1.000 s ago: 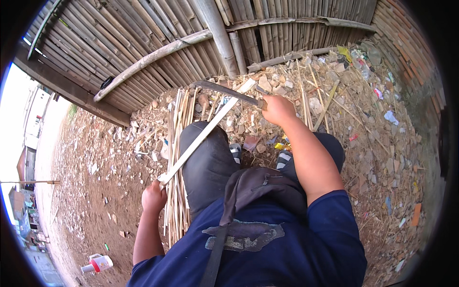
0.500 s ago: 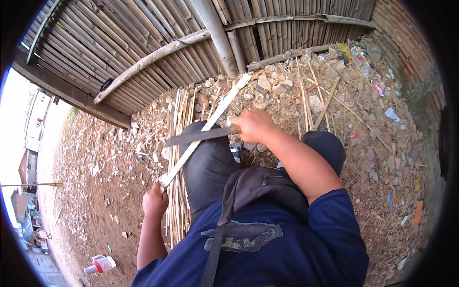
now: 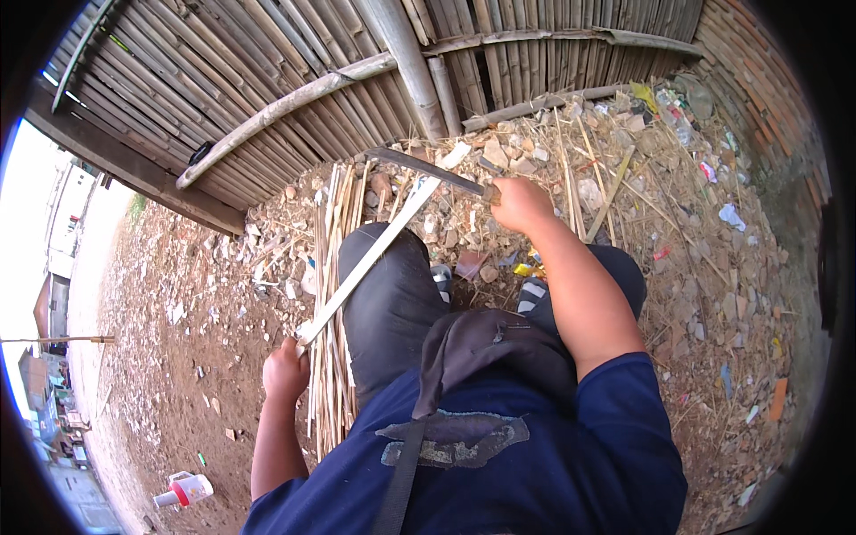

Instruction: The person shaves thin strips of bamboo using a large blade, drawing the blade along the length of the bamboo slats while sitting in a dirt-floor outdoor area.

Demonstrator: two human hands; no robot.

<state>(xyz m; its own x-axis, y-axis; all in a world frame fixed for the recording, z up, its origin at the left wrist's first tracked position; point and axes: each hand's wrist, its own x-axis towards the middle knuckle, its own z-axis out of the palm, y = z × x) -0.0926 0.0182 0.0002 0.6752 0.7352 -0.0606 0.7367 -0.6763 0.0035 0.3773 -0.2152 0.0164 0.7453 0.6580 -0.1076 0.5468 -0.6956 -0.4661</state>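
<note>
My left hand is closed around the near end of a long, pale bamboo strip. The strip slants away to the right, passing over my left thigh. In my right hand is the wooden handle of a machete. Its dark blade points to the far left and crosses over the strip close to its far end. Whether the blade touches the strip I cannot tell. A bundle of thin split bamboo strips lies on the ground beside my left leg.
Ahead stands a bamboo slat wall with poles, meeting a brick wall at the right. Stones and litter cover the ground. A few loose bamboo sticks lie beyond my right knee; a white jug with a red band lies at the near left.
The machete has moved away from me along the strip, from above my left thigh to near the far end, its blade tilting farther up. My left hand has stayed almost still.
</note>
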